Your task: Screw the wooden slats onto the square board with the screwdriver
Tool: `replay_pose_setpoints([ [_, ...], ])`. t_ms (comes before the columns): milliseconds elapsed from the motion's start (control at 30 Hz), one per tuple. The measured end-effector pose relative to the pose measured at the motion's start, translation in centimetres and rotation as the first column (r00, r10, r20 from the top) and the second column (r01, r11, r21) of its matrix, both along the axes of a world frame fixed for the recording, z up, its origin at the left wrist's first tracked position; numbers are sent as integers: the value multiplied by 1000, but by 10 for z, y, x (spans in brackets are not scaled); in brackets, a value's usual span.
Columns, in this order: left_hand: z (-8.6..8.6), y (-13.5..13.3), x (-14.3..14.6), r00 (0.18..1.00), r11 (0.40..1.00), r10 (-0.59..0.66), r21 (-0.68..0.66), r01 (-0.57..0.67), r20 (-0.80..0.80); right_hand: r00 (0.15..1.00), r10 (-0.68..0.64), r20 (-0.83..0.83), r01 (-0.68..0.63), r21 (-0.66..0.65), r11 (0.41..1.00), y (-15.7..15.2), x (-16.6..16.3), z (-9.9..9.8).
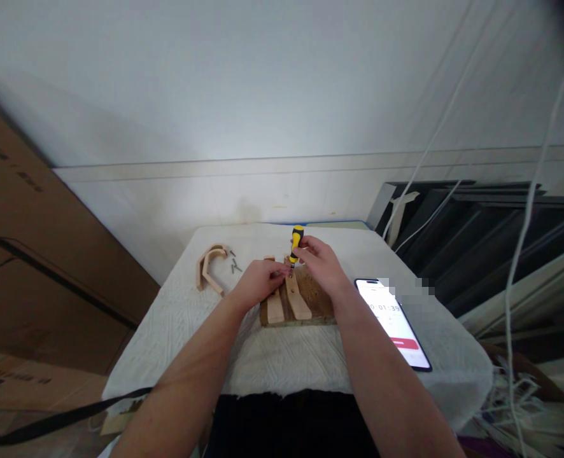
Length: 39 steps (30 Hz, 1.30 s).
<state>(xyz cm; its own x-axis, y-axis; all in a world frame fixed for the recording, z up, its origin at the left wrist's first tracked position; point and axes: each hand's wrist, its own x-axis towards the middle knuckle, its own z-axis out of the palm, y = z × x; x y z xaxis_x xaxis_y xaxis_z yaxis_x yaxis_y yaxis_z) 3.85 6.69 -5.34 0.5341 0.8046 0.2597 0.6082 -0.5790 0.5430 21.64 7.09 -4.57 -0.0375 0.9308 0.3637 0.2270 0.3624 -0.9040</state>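
My right hand point(321, 261) is closed around a yellow and black screwdriver point(297, 236), which stands nearly upright with its tip down. Beneath the tip lies a pale wooden piece point(297, 302) with small holes, resting on a brown wooden board point(317, 299). The fingertips of my left hand point(263, 280) are pinched together beside the screwdriver's tip; whatever they hold is too small to make out. A second pale wooden piece point(275, 308) lies on the board, partly hidden under my left hand.
Curved wooden pieces point(210, 261) and several screws point(235, 264) lie to the left on the white tablecloth point(177, 343). A phone point(394, 324) showing a timer lies at the right. A large cardboard box point(48, 254) stands left, and white cables point(530, 210) hang right.
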Motion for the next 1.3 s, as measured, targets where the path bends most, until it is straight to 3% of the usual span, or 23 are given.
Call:
replay_pose_setpoints([
  [633,3,-3,0,1000,998,0,67,0,-13,997,-60,56,61,-18,998,-2,0,3],
  [1200,3,-1,0,996,995,43,-94,-35,82,999,-31,12,31,28,999,1,3,0],
  [1300,5,-2,0,990,984,61,-171,-39,126,998,-42,36,41,12,999,-2,2,4],
])
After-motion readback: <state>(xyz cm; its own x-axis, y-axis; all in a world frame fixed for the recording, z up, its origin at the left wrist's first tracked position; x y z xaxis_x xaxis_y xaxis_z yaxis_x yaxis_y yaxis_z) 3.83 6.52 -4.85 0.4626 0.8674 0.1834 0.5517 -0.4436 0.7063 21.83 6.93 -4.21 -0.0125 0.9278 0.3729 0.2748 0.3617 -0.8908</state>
